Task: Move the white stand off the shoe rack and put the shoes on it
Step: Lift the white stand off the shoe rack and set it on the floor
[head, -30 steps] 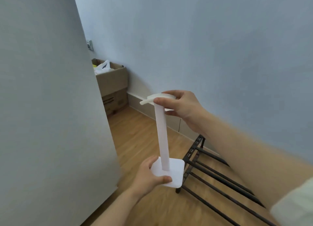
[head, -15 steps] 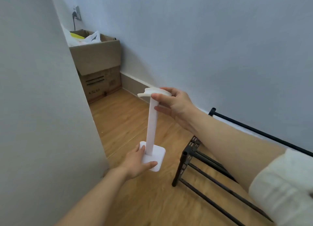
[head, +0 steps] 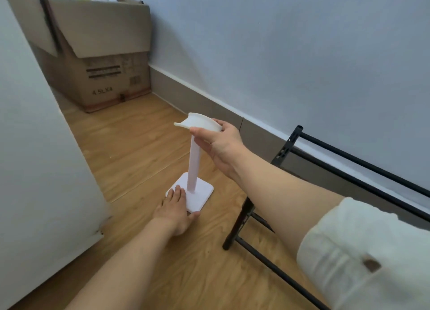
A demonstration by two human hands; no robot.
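Stand [head: 193, 167] one, white, both hands gripping: right hand [head: 222, 144] top, left hand [head: 175, 207] base.

right arm: rolled white sleeve [head: 363, 251], small brown tab | left arm: bare forearm, no sleeve visible

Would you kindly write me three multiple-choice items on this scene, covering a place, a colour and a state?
1. Where is the white stand?
A. on the shoe rack
B. on the wooden floor
C. in the cardboard box

2. What colour is the shoe rack?
A. black
B. white
C. red

3. How does the stand sit?
A. lying flat
B. upright
C. upside down

Answers:
1 B, its base rests on the floorboards left of the rack.
2 A, its bars are black.
3 B, the left hand grips the base while the right hand holds the curved top.
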